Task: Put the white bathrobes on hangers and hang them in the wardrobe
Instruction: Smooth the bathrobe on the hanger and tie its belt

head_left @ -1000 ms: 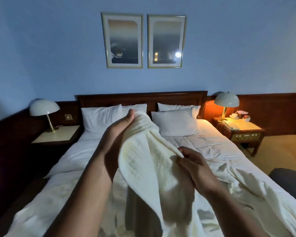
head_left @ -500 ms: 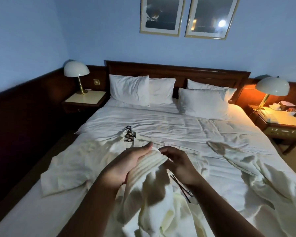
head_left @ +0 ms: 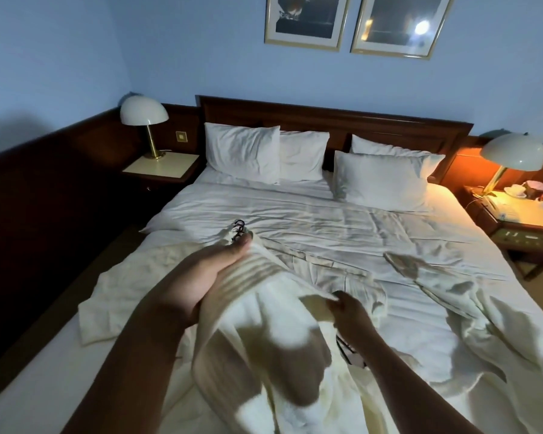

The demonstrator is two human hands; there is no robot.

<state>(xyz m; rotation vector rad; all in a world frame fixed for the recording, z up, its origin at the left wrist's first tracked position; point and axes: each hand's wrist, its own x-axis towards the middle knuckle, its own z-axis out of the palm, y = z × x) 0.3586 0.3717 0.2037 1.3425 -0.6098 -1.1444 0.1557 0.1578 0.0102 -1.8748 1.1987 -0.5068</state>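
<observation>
Left hand (head_left: pixel 198 280) grips bathrobe (head_left: pixel 264 324) collar; right hand (head_left: pixel 347 311) pinches its edge; hangers (head_left: pixel 239 228) on bed (head_left: pixel 326 220).

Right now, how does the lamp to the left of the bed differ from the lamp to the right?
The left lamp is unlit and sits in shadow; the right lamp is lit and throws a warm orange glow over its nightstand. The left lamp's stem stands upright; the right lamp's stem looks tilted in this wide-angle view. Both have a white dome shade on a brass stem.
</observation>
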